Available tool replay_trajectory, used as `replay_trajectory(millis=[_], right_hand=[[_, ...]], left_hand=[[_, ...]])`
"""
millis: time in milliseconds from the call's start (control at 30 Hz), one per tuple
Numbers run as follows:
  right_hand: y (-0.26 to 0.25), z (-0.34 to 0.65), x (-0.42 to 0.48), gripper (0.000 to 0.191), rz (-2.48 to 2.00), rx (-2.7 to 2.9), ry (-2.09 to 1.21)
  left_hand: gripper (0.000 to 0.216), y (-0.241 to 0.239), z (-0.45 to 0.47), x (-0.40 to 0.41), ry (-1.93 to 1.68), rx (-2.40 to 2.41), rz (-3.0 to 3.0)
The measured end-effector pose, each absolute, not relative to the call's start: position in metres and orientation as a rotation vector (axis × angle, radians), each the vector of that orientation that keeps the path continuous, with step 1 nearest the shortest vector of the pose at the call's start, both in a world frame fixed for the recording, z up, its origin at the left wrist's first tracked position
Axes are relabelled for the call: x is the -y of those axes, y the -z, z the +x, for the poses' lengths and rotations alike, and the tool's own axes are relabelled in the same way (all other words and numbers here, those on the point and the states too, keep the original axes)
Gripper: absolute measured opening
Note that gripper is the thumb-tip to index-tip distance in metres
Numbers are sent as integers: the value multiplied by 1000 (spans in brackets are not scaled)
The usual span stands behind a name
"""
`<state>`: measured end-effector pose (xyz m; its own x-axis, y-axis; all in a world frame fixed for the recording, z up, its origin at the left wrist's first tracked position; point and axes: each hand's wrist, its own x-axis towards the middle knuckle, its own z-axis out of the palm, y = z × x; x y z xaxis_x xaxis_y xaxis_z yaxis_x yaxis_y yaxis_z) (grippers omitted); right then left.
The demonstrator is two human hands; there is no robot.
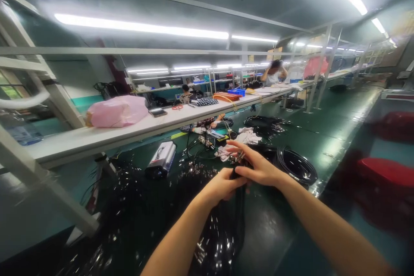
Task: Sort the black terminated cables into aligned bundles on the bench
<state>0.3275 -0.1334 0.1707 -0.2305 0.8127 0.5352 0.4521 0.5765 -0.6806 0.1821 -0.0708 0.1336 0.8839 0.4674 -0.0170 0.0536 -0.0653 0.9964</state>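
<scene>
My left hand (223,184) is closed around a bundle of black cables (239,211) that hangs down toward the green work surface. Just above it, my right hand (260,167) curves around the top of the same bundle, thumb and fingers against the cable ends. Small metal connectors (239,155) show between its fingers. Loose black cables with shiny ends (216,237) lie beneath both hands. To the right, coiled black cable (296,166) rests near the surface's edge. Part of the grip is hidden behind the fingers.
A silver-and-black box-shaped device (161,159) stands left of my hands. Ahead are white cloths or gloves (249,136). A raised white shelf (181,116) carries a pink bag (118,111) and a phone (158,112). Red stools (386,170) stand right. Other people (274,73) sit beyond the shelf.
</scene>
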Motion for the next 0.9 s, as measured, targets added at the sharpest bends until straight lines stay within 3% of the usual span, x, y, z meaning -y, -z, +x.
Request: replay_trajectory(millis=[267, 433, 567, 700, 900], right_hand=[[-177, 332, 121, 53, -932, 1813, -673], [-171, 354, 96, 64, -829, 1656, -994], [-141, 370, 75, 60, -602, 1276, -1050], [-96, 361, 87, 58, -631, 1318, -1351], [-90, 371, 117, 29, -677, 1186, -1498]], left_hand=[[40, -130, 204, 69, -455, -430, 1550], [36, -130, 215, 56, -490, -458, 1489], [33, -143, 225, 43, -586, -512, 1416], [30, -170, 235, 30, -760, -547, 1307], [34, -189, 256, 17, -835, -588, 1274]])
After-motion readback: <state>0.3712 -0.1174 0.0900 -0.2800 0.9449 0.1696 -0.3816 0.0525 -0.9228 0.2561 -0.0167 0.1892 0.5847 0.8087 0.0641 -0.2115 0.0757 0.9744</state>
